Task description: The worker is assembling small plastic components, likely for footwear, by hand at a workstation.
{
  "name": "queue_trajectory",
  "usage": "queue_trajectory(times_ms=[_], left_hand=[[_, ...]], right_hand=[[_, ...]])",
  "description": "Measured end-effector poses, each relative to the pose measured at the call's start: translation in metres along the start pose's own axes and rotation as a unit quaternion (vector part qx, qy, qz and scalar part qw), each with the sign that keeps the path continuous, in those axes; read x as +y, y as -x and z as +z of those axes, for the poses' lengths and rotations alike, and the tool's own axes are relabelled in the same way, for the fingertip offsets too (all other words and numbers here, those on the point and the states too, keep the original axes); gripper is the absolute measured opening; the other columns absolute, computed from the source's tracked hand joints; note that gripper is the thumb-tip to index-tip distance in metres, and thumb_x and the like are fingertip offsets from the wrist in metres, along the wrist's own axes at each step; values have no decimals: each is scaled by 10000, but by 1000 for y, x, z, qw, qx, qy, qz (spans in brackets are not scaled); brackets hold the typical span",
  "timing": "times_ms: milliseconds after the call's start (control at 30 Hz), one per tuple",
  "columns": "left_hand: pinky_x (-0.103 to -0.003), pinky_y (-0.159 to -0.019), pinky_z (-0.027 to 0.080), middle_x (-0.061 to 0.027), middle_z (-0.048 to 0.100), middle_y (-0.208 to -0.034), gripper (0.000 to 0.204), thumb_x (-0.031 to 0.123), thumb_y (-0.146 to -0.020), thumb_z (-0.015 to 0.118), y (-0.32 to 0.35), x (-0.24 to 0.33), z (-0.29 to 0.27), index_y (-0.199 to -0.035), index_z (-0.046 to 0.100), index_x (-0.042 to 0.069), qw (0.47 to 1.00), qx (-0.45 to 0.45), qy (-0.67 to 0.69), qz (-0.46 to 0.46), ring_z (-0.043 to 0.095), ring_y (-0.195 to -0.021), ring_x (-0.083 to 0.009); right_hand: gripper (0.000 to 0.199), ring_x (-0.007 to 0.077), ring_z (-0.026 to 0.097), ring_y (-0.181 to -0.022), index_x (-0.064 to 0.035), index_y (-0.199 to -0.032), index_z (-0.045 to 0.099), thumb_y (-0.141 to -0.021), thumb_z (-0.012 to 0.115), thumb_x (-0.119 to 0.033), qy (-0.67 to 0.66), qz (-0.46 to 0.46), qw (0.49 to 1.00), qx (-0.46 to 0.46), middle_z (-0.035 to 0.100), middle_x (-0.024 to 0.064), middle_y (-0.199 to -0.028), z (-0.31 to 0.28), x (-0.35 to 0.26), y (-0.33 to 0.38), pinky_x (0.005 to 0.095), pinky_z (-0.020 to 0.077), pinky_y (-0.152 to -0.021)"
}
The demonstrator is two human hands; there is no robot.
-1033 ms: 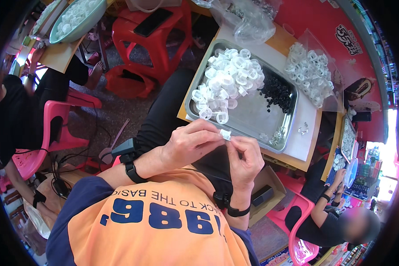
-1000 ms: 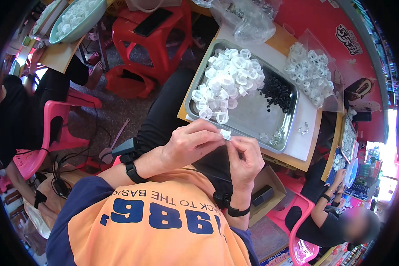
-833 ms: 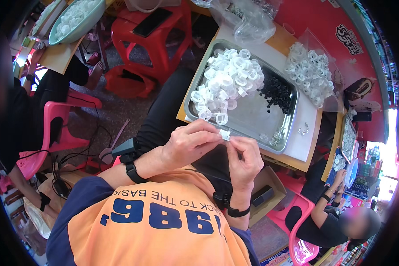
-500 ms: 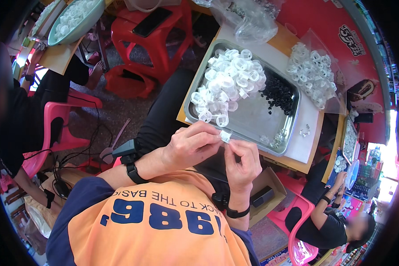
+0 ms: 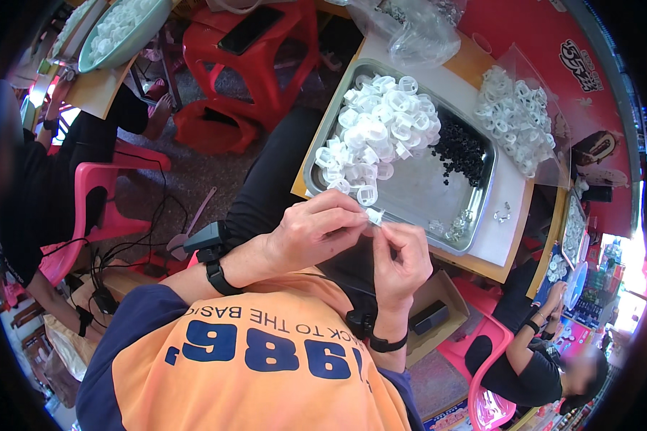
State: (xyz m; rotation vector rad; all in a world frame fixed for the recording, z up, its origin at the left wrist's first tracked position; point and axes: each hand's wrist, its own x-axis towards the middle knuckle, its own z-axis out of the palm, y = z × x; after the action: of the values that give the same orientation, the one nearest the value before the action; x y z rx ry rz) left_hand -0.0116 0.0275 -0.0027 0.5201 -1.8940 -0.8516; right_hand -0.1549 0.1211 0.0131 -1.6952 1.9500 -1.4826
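Between my two hands, at the near edge of a metal tray (image 5: 424, 197), is a small white plastic piece (image 5: 374, 215). My left hand (image 5: 320, 224) pinches it from the left with thumb and forefinger. My right hand (image 5: 401, 260) closes on its right side, fingertips together. Fingers cover much of the piece, so its exact shape is hard to tell. Just beyond my hands, a heap of white, ring-shaped plastic parts (image 5: 381, 126) fills the tray's left side. Small black parts (image 5: 459, 151) lie at its right, and tiny clear or metallic bits (image 5: 454, 226) gather in the near right corner.
A clear bag of white parts (image 5: 514, 118) lies right of the tray. Another plastic bag (image 5: 424, 36) is at the back. A red stool (image 5: 266, 72) bearing a phone (image 5: 251, 30) stands left. An open cardboard box (image 5: 438, 316) sits below the table. Other people sit at both sides.
The white piece has tilted between my fingertips. My hands stay close together around it, and the whole view has shifted slightly.
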Motion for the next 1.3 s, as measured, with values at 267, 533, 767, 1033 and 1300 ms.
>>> queue_trajectory(times_ms=[267, 533, 767, 1033, 1300], left_hand=[[-256, -617, 578, -117, 695, -865, 224, -40, -718, 820, 5, -1, 1, -903, 702, 5, 1000, -2, 13, -17, 699, -743, -187], [-257, -640, 589, -127, 697, -887, 219, -63, -721, 807, 9, 2, 4, -906, 702, -11, 1000, 24, 7, -16, 706, -759, -191], [-263, -657, 594, -134, 701, -909, 211, -65, -728, 801, 11, 4, 5, -909, 703, -19, 999, 30, 4, -17, 709, -772, -199], [-313, -765, 596, -176, 703, -1031, 223, -55, -772, 772, 3, 6, -14, -976, 693, -15, 995, -20, 15, 101, 722, -933, -278], [-298, -718, 592, -145, 712, -1002, 254, -55, -733, 793, 9, 4, -7, -956, 685, 3, 998, -4, 4, 67, 721, -855, -241]], right_hand=[[192, 209, 672, -785, 3, -903, 684, -757, 765, 99, -23, 37, 999, -7, 683, 113, -880, -1, -3, -2, 290, 551, -691], [210, 210, 677, -758, -22, -907, 678, -753, 780, 77, 19, -6, 1000, 2, 678, 102, -867, 0, -6, -1, 292, 556, -649], [219, 216, 681, -758, -25, -902, 667, -748, 785, 77, 63, -65, 996, 9, 676, 105, -872, -1, -8, -3, 296, 561, -627], [204, 220, 681, -781, -25, -891, 661, -757, 796, 50, 60, -128, 989, 37, 683, 117, -902, -9, -14, 0, 295, 572, -670], [243, 223, 692, -763, -34, -889, 650, -730, 803, 69, 27, -97, 995, -7, 672, 104, -903, -11, -12, -4, 299, 579, -639]])
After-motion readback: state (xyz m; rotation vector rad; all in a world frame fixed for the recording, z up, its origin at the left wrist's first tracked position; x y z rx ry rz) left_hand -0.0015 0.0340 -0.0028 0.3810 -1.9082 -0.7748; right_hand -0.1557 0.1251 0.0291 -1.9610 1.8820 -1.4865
